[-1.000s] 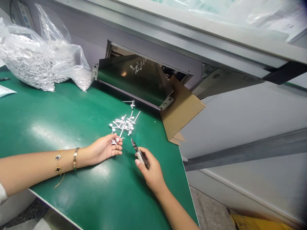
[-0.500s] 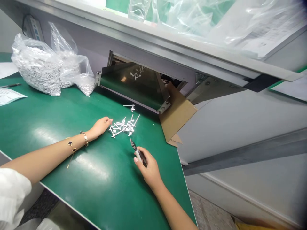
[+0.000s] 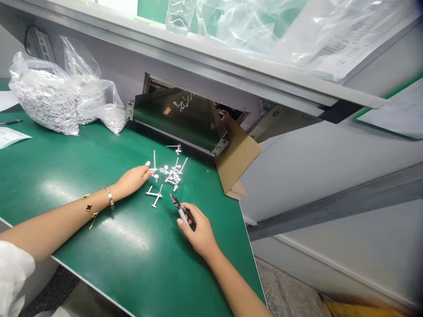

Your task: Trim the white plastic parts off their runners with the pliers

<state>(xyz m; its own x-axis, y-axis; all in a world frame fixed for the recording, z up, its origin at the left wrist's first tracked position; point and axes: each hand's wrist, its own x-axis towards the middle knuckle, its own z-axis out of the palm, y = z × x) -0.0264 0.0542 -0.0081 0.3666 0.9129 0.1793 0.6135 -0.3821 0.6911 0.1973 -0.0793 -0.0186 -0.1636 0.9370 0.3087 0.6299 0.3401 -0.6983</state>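
A green table (image 3: pixel 66 176) runs up to a grey wall under a metal shelf (image 3: pixel 231 66) heaped with clear plastic. A dark chute (image 3: pixel 178 119) opens from the wall onto the table, with a piece of brown cardboard (image 3: pixel 236 160) propped beside its right end. One clear bag of small white pieces (image 3: pixel 49 103) sits far left. Near the chute lies a loose scatter of white plastic parts (image 3: pixel 168 171), too tangled to count. The left hand (image 3: pixel 134 179) pinches one at the scatter's edge. The right hand (image 3: pixel 198 231) grips a single pair of cutters (image 3: pixel 178 208), tips pointing toward the parts.
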